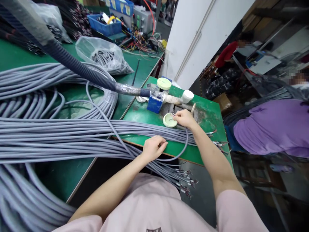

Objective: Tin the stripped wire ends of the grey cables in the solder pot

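Your right hand [184, 118] is closed on the thin wire ends [172, 114] of the grey cables [96, 135], holding them just above a small pale green dish [169, 120] on the green workbench [142, 117]. Your left hand [154, 149] lies across the cables near the bench edge, fingers together and slightly curled; you cannot tell whether it is gripping them. The cables run in long bundles from big coils on your left, and some ends hang past the bench edge. Beyond the dish stand a blue box [154, 103], a jar with a pale green lid [164, 83] and a white cup [187, 96]. A black ribbed hose [79, 69] reaches in to the blue box. Farther back lies a clear plastic bag [103, 56]. On your right is a person in a purple shirt [270, 127].
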### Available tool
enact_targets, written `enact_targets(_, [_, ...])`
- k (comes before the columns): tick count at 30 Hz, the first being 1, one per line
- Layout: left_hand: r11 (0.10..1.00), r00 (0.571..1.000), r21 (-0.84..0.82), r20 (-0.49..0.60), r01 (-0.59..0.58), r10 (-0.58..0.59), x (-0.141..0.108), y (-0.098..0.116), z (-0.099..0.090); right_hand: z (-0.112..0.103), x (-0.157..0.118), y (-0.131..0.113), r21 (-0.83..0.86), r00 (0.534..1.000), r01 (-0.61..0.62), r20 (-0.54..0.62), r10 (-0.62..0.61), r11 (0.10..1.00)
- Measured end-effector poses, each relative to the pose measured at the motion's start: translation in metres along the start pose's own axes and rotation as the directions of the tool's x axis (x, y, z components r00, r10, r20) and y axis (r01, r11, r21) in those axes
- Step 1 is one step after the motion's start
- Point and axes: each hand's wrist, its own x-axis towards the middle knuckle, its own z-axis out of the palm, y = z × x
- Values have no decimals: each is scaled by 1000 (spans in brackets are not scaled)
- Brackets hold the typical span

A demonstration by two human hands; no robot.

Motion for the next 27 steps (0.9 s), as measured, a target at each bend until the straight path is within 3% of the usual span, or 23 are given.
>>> enact_targets(9, [997, 999, 65, 15, -42, 41, -1, -4, 1, 11, 14, -10, -202, 998, -8, 58, 20, 979])
enact_targets(14, [999, 998, 48, 67, 19, -23, 2, -2, -3, 2, 10, -5, -170, 999, 4, 41, 3, 985])
enact_targets(17, [997, 988, 5, 130, 81, -81, 7, 0, -9, -15, 6, 15, -38, 998, -26, -59, 23, 999])
enact_targets(21, [990, 977, -67, 180, 125, -111, 12, 1, -15, -29, 9, 55, 95, 971, -157, -168, 171, 983])
enact_targets(27, [987, 973, -76, 196, 139, -122, 13, -2, -15, -14, 30, 93, 116, 936, -310, -137, 325, 944])
